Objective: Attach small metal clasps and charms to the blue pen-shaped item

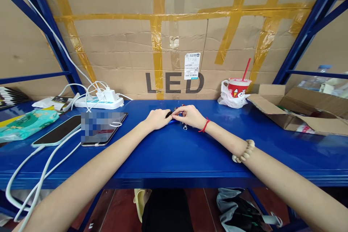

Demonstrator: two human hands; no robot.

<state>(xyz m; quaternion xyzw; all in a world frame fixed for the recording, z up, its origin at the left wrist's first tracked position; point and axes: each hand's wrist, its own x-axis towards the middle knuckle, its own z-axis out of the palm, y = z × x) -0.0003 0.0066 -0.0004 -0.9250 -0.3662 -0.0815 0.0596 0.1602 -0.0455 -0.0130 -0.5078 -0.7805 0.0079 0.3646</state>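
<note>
Head view shows both hands meeting near the middle of the blue bench (174, 152), toward its back edge. The left hand (157, 119) has its fingers curled around one end of a small dark pen-like piece (169, 114), and the right hand (190, 116) pinches the other end with fingertips closed on it, so the two hands grip the same thing between them just above the bench surface. A few more small parts (185, 126), one bluish and one metallic, lie on the bench under and just beside the right hand; what they are is too small to tell. Judging by the loose bits there, the work on the dark piece looks partly done, with pieces not yet joined or sorted, though whether it is being put together or taken apart cannot be read. The joint between the hands is hidden by the fingers. Farther out, two phones (81, 130) with white cables lie toward the left edge, a power strip (99, 101) sits at the back left, a red cup (238, 87) with a straw stands at the back right, and an open cardboard box (299, 112) fills the right end, cut off by the frame.
</note>
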